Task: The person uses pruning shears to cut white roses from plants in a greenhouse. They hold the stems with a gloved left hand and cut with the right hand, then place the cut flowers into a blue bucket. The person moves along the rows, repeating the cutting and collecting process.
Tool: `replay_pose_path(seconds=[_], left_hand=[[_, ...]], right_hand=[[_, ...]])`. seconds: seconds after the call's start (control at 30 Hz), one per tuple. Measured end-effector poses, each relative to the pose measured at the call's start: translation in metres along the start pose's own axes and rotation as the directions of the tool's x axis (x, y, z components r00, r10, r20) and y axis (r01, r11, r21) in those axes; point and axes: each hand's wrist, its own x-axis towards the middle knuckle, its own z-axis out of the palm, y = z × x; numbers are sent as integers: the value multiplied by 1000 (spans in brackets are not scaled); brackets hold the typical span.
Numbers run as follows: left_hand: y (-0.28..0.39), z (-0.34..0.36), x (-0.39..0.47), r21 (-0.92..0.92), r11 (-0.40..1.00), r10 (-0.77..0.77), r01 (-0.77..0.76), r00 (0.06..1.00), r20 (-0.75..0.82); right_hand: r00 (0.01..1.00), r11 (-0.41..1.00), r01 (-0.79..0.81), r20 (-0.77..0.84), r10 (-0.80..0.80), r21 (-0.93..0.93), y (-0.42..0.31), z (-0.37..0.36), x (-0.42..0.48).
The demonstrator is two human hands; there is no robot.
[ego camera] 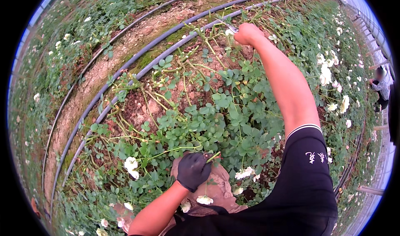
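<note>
My left hand (194, 170), in a dark glove, is closed around a cut green stem (213, 157) low in front of my body. A white rose (205, 200) hangs just below that hand. Bare and stretched far forward, my right hand (248, 34) grips metal shears (227, 25), whose thin blades point left among green rose stems close to a grey hose. Whether the blades touch a stem cannot be told. Beside the shears shows a white bloom (229, 33). Between my hands spread leafy rose bushes (200, 123) with bare, cut-back canes (182, 62).
Two grey hoses (175, 29) (168, 51) curve along the soil path (93, 70), with a thinner dark pipe (120, 33) beyond. Rose rows with white blooms (325, 75) stand at both sides. A person (380, 89) is at the far right, near the greenhouse frame.
</note>
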Motion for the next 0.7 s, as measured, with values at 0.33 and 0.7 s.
replay_pose_path(seconds=[0.33, 0.7], left_hand=[[-2, 1, -1, 3, 1000, -17, 17, 1000, -2], [-4, 3, -2, -2, 1000, -20, 20, 1000, -6]], right_hand=[[982, 940, 162, -49, -184, -299, -3, -17, -28], [943, 844, 239, -92, -320, -479, -18, -17, -18]])
